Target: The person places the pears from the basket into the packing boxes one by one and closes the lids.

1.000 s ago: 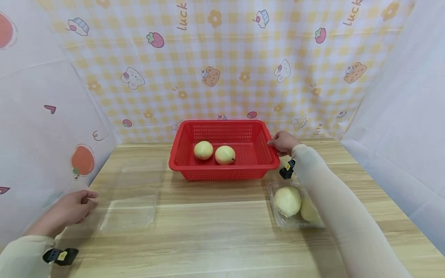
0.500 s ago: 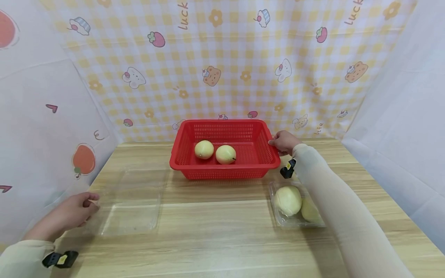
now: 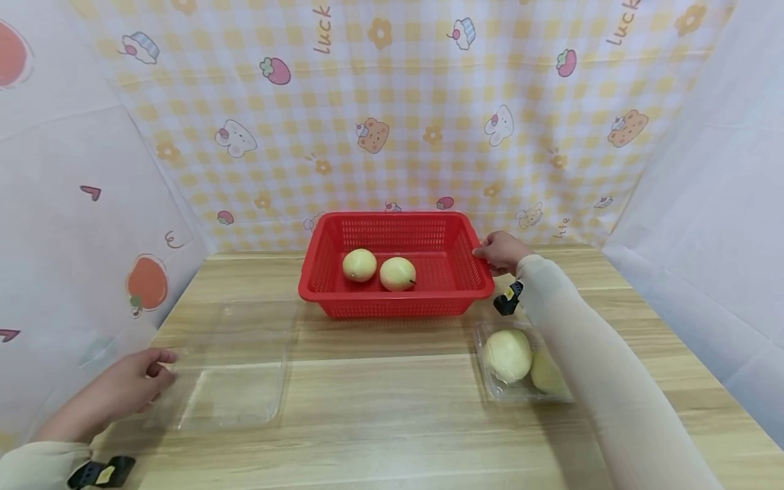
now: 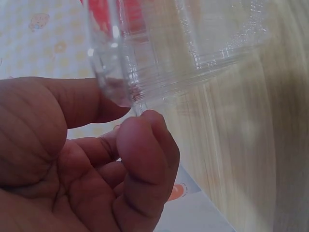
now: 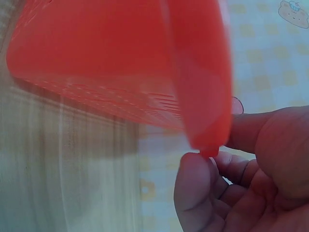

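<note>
The red basket (image 3: 395, 297) holds two pale pears (image 3: 398, 273), and the right hand (image 3: 503, 252) pinches its right rim. To the basket's front left, the left hand (image 3: 125, 386) pinches the edge of a clear container (image 3: 239, 396) — its see-through outline is hard to make out. In front of the basket's right end, a clear box (image 3: 497, 390) holds two more pears (image 3: 508, 356) — one partly hidden by the right sleeve (image 3: 603, 381).

Bright head view, dimmer wrist views
</note>
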A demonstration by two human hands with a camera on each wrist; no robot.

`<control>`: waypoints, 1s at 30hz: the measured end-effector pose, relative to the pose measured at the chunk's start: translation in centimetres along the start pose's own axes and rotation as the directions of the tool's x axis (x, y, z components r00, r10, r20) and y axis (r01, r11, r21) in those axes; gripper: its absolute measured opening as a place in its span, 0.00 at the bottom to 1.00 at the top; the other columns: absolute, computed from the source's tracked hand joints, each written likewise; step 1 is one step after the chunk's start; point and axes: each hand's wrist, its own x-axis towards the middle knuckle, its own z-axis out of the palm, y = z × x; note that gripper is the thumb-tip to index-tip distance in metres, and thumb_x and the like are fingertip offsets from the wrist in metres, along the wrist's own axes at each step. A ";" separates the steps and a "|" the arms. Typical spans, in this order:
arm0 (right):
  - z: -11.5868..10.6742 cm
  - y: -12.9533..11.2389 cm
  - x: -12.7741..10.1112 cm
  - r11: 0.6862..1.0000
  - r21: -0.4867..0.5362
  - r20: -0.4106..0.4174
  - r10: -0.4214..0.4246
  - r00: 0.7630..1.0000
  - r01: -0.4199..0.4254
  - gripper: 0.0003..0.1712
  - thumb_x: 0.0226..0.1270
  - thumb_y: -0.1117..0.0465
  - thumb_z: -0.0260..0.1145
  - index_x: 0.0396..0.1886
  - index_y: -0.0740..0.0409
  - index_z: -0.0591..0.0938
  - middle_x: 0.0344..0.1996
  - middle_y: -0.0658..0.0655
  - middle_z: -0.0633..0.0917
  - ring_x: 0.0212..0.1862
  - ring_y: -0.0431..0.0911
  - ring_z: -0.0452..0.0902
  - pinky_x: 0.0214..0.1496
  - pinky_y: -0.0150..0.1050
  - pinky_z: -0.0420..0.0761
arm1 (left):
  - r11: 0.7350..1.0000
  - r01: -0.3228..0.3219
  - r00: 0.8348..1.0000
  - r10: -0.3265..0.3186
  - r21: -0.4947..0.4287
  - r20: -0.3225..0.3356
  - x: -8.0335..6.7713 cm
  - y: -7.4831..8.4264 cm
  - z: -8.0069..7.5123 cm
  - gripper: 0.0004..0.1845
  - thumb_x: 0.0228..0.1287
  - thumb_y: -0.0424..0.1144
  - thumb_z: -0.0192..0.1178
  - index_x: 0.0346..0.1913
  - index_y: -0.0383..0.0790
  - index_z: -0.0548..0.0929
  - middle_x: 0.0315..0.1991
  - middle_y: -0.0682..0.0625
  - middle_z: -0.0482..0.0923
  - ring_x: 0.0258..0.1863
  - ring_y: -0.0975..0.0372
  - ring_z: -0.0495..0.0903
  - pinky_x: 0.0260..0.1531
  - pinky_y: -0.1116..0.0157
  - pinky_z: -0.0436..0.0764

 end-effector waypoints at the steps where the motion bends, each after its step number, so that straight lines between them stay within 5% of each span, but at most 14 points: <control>1: 0.0 0.0 0.0 1.000 0.000 0.000 0.000 1.000 0.000 0.11 0.76 0.61 0.57 0.42 0.66 0.72 0.31 0.58 0.80 0.26 0.42 0.77 0.41 0.42 0.84 | 1.000 0.000 1.000 0.000 -0.002 0.001 -0.1 0.0 0.1 0.23 0.72 0.32 0.50 0.60 0.15 0.63 0.34 0.47 0.72 0.22 0.60 0.70 0.21 0.65 0.74; 14: 0.1 0.4 -0.2 1.000 0.015 -0.009 -0.022 1.000 0.022 0.13 0.77 0.60 0.56 0.45 0.69 0.74 0.31 0.58 0.82 0.26 0.41 0.80 0.34 0.36 0.83 | 1.000 0.025 0.999 -0.025 -0.014 0.020 -0.8 0.2 0.4 0.23 0.73 0.33 0.51 0.61 0.15 0.63 0.35 0.47 0.72 0.25 0.60 0.71 0.23 0.64 0.76; 30: 0.1 0.2 -0.2 1.000 0.015 -0.009 -0.015 1.000 0.015 0.13 0.77 0.59 0.56 0.46 0.69 0.73 0.32 0.59 0.81 0.26 0.42 0.78 0.36 0.38 0.83 | 0.998 -0.031 0.999 0.032 -0.055 0.017 -1.9 -0.2 1.0 0.21 0.73 0.34 0.53 0.60 0.19 0.67 0.35 0.48 0.73 0.23 0.62 0.72 0.21 0.65 0.76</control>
